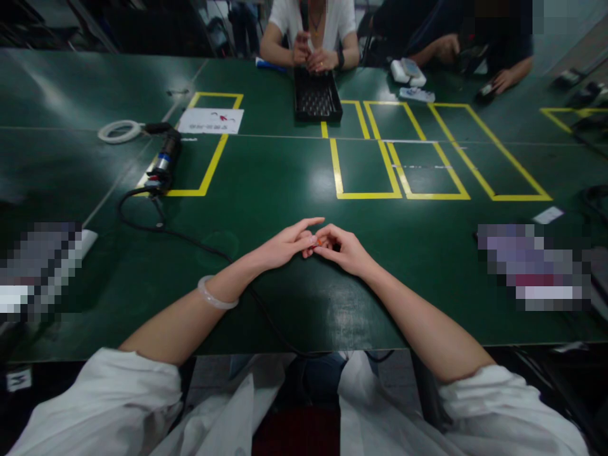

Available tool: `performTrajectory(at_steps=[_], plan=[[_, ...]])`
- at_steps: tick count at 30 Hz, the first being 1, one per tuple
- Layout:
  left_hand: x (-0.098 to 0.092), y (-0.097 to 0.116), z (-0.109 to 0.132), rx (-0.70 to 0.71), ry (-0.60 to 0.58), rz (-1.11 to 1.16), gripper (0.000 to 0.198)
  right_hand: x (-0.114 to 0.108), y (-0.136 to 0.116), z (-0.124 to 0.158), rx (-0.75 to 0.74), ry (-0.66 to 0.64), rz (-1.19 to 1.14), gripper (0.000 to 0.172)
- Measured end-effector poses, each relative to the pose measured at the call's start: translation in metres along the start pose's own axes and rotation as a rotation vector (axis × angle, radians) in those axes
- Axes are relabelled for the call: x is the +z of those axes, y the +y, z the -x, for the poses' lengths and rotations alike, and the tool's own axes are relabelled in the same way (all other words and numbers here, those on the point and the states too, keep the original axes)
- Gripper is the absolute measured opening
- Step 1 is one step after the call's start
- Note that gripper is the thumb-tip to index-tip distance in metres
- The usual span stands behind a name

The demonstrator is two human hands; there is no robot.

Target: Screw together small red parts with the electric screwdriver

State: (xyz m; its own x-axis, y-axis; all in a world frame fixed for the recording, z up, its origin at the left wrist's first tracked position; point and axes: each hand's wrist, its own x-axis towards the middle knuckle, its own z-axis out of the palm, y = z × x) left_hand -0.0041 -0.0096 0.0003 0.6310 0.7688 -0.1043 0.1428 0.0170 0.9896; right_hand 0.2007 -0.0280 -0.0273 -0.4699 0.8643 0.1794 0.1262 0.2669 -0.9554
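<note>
My left hand (pixel 291 246) and my right hand (pixel 346 250) meet in front of me, just above the green table (pixel 313 297). Between their fingertips is a small orange piece (pixel 320 242), mostly covered by the fingers, so its kind cannot be made out. The left thumb presses against it while the index finger points out straight. My right thumb and fingers close on it from the other side. A pale bangle (pixel 216 294) circles my left wrist.
A black corded hand tool (pixel 166 155) lies left, its cable (pixel 194 240) running under my left arm. Yellow tape outlines mark the table. Farther back are a printed sheet (pixel 211 120), a white coil (pixel 118 132) and a black tray (pixel 317 95) before a seated person. Another person sits back right.
</note>
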Motion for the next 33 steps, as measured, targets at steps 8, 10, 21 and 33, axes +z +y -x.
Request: performTrajectory(at_steps=[8, 10, 21, 33], plan=[[-0.004, -0.014, -0.001, -0.03, 0.091, 0.153, 0.039, -0.002, -0.002, -0.001, -0.06, 0.093, 0.079, 0.016], [-0.004, -0.016, -0.001, -0.017, 0.073, 0.123, 0.039, -0.002, -0.001, -0.001, -0.081, 0.109, 0.117, 0.015], [-0.003, -0.012, 0.0, 0.007, 0.019, 0.003, 0.034, 0.002, -0.001, 0.0, -0.156, 0.135, 0.262, 0.013], [0.001, -0.011, 0.003, 0.037, 0.117, -0.004, 0.03, 0.0, 0.002, -0.002, -0.051, 0.099, 0.15, 0.015]])
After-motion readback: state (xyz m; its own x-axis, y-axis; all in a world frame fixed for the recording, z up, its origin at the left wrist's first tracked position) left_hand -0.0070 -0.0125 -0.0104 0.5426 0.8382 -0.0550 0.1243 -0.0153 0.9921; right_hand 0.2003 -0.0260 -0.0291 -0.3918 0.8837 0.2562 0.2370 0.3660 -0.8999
